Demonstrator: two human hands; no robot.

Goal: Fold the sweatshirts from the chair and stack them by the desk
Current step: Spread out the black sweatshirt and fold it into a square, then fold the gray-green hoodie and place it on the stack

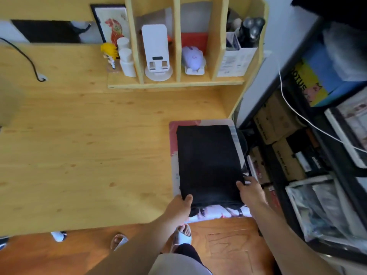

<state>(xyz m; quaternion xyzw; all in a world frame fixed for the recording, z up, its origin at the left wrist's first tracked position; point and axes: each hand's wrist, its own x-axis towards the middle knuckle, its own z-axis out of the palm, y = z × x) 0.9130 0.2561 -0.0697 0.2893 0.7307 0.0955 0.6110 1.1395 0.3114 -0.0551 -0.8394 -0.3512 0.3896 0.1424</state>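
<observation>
Resting on the printed mat (172,147) at the table's (79,145) right end, the folded black sweatshirt (210,163) runs lengthwise away from the person (near edge closest); left hand (178,205) and right hand (251,192) pinch its near corners.

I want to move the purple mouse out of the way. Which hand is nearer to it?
Neither by much, both far off. The left hand grips the near left corner of the folded black sweatshirt, the right hand its near right edge; the purple mouse sits up on the shelf.
</observation>
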